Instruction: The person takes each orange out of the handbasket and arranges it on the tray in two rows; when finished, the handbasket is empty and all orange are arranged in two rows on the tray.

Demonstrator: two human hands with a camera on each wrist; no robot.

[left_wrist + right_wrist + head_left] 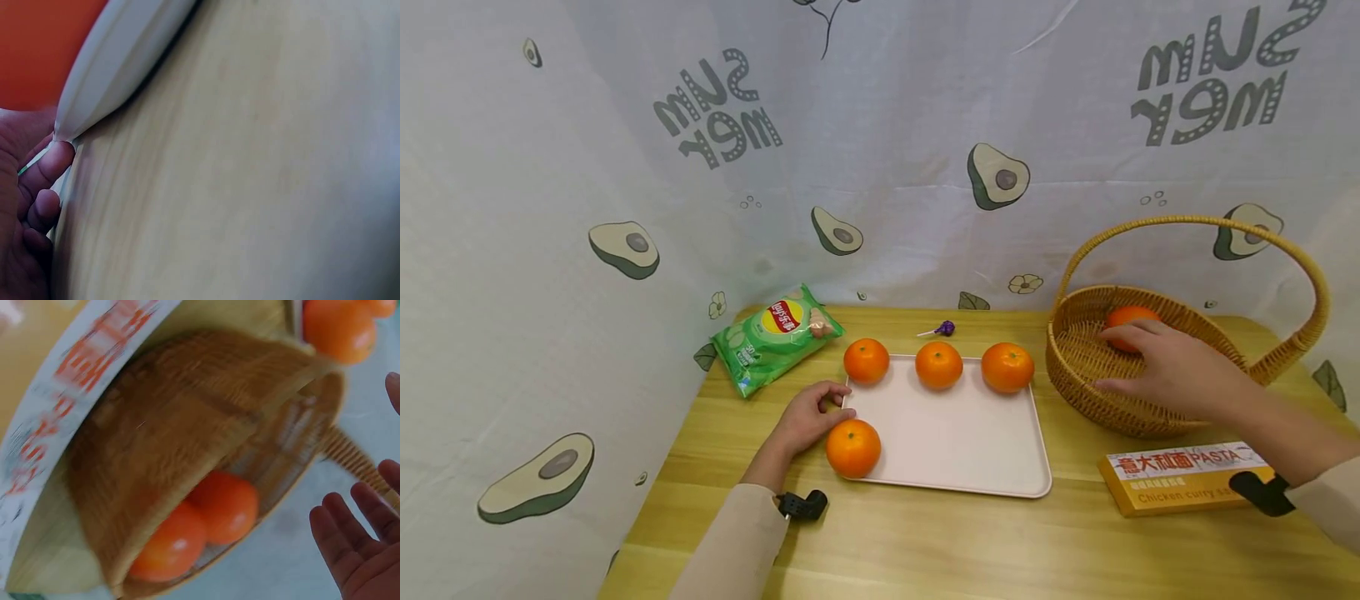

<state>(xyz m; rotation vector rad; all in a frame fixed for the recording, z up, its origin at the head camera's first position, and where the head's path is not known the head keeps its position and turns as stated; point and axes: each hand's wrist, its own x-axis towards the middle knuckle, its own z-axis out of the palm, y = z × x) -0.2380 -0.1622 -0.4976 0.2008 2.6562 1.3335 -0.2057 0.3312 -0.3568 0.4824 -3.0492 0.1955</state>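
Note:
My left hand point(805, 418) holds the left rim of a pale pink tray point(951, 433); in the left wrist view its curled fingers point(51, 165) touch the rim. An orange point(853, 448) sits at the tray's near left corner, beside the thumb. Three more oranges stand along the far edge, including a middle orange point(938, 365). My right hand point(1187, 373) is over a wicker basket point(1086, 375), its fingers spread and holding nothing. Two oranges show inside the basket in the right wrist view, a nearer orange point(169, 547) and another orange point(226, 506).
A green chip bag point(775, 335) lies at the back left. Behind the tray is a purple-wrapped lollipop point(943, 328). A yellow pasta box point(1180, 479) lies in front of the basket, under the right forearm. The basket's tall handle point(1195, 222) arches above it. A printed curtain point(910, 233) hangs behind.

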